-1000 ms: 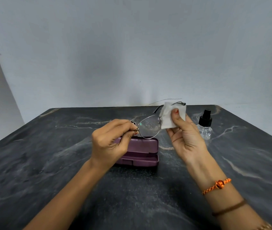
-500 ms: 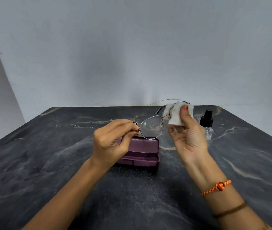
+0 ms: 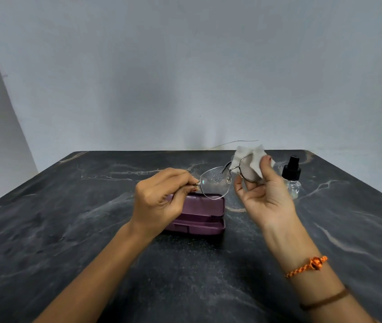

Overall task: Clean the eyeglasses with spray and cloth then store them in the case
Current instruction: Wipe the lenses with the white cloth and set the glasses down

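Observation:
My left hand point(image 3: 159, 197) pinches the left hinge of thin metal-framed eyeglasses point(image 3: 215, 183), held in the air above a closed purple case point(image 3: 199, 217). The left lens shows spray droplets. My right hand point(image 3: 264, 194) holds a white cloth point(image 3: 250, 162) folded around the right lens, thumb in front and fingers behind. One temple arm sticks up behind the cloth. A small clear spray bottle point(image 3: 291, 180) with a black pump top stands just right of my right hand.
Everything rests on a dark marble-patterned table point(image 3: 69, 229) against a plain grey wall. The case lies at the table's middle, the bottle toward the back right. My right wrist wears an orange braided band and a brown one.
The cloth has shifted from behind the bridge onto the right lens, now wrapped over it. My right hand moved slightly right and up; the glasses tilted a little with it.

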`<control>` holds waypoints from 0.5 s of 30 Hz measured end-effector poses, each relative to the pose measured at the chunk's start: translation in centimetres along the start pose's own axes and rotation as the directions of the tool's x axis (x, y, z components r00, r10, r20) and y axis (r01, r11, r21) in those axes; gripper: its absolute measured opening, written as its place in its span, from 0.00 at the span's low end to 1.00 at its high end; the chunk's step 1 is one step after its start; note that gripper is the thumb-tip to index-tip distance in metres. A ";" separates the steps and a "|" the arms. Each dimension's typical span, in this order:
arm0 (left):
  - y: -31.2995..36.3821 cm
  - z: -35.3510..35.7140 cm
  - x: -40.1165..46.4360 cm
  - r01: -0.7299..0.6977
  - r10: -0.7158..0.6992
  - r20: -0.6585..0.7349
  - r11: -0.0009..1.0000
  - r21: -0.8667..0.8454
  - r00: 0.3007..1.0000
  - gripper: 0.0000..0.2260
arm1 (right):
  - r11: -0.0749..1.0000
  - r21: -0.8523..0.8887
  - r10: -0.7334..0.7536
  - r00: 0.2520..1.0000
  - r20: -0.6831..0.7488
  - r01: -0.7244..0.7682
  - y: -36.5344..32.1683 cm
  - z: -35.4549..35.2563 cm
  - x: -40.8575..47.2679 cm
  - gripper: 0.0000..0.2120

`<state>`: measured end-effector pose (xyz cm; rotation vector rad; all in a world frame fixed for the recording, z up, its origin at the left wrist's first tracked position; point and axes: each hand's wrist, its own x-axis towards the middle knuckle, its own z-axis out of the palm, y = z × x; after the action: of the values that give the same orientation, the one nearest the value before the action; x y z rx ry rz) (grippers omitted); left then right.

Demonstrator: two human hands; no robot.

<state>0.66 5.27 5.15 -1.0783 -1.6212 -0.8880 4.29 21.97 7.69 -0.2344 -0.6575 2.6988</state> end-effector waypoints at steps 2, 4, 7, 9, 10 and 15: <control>0.0 0.0 0.0 -0.008 0.008 0.008 1.000 0.007 1.000 0.03 | 0.999 -0.028 -0.031 1.000 -0.007 0.030 0.1 0.0 0.0 0.05; -0.1 0.0 -0.1 -0.014 0.014 0.017 1.000 0.009 1.000 0.02 | 0.997 -0.073 -0.039 0.999 0.005 0.039 0.1 -0.1 0.0 0.04; -0.1 0.1 -0.3 -0.017 0.017 0.040 1.000 0.003 0.999 0.01 | 0.989 -0.146 -0.019 0.998 0.067 0.029 0.1 -0.4 0.3 0.03; -0.1 0.1 -0.3 -0.009 0.009 0.044 1.000 0.005 0.999 0.00 | 0.979 -0.200 -0.016 0.991 0.133 0.042 -0.2 -0.4 0.4 0.03; -0.1 0.1 -0.3 0.002 -0.002 0.035 1.000 0.010 0.999 0.02 | 0.969 -0.240 -0.018 0.986 0.167 0.058 -0.5 -0.5 0.4 0.05; -0.5 -0.7 0.4 0.069 -0.068 -0.047 0.997 0.022 0.997 0.04 | 0.852 -0.488 -0.057 0.960 0.275 0.191 -1.7 -0.6 0.4 0.13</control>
<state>0.35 4.58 5.64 -0.9844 -1.6345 -0.9298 4.61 23.77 7.90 0.0277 -1.4162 2.3946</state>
